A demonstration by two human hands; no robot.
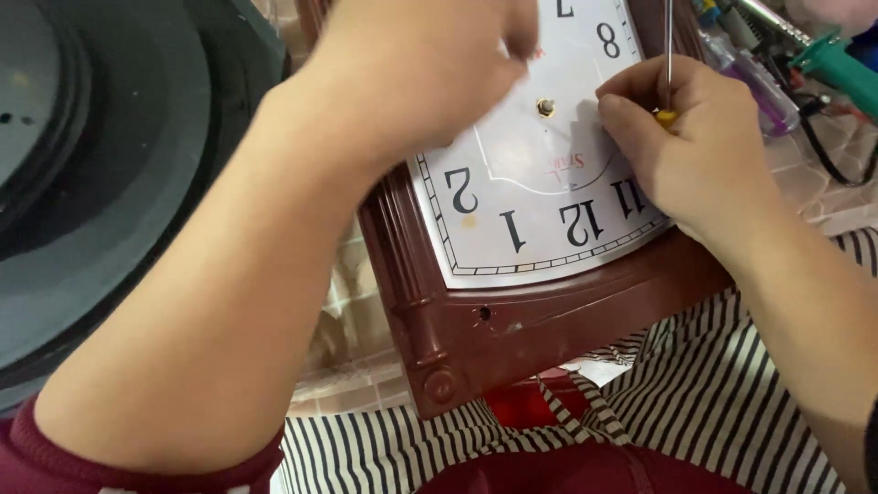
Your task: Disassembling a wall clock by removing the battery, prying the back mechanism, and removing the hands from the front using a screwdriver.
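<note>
Dark grey-green round housing (pixel 101 174) at far left. Left hand (pixel 412 73), blurred, fingers bunched over white clock face (pixel 526 197) in brown frame (pixel 476 320) resting on striped lap; grasp impossible to tell. Right hand (pixel 686 146) pinching yellow-handled screwdriver (pixel 669 64) upright. Best kept vertical, face steadied. Curved red lettering under centre spindle (pixel 546 107).

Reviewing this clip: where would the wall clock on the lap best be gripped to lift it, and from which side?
Probably by the brown frame's ribbed side column, coming in from the person's left. The clock lies face up across the striped apron, so that thick moulded edge stands clear of the floor. The right hand with the screwdriver and the left hand cover the dial's other parts.
</note>
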